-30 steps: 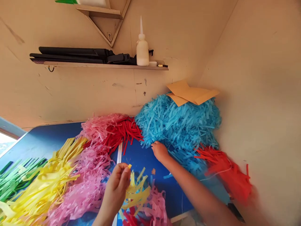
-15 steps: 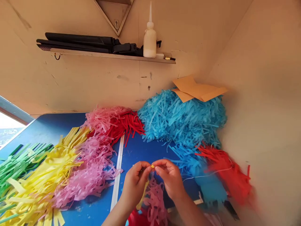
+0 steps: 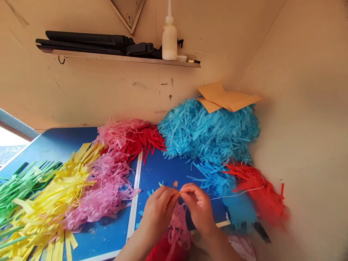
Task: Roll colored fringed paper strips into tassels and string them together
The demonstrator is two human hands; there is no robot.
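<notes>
My left hand (image 3: 160, 206) and my right hand (image 3: 198, 207) meet fingertip to fingertip above the table's near edge. Both pinch a small piece of yellow paper (image 3: 179, 193), mostly hidden by the fingers. Below and between the hands hangs a fringed pink paper tassel (image 3: 178, 226), with red material (image 3: 160, 250) under it. A few small paper scraps lie just beyond my fingers, among them an orange-brown one (image 3: 175, 183).
Green (image 3: 24, 185), yellow (image 3: 54, 203) and pink (image 3: 108, 188) paper fringes cover the blue table's (image 3: 152, 174) left. Blue fringe (image 3: 209, 130) with brown paper (image 3: 228, 98) on top is heaped behind; red fringe (image 3: 258, 185) lies right. A wall shelf (image 3: 122, 58) carries a bottle (image 3: 170, 40).
The view has tilted down slightly. My fingers have closed further over the yellow paper, so less of it shows. Scraps beyond my hands have come into sight.
</notes>
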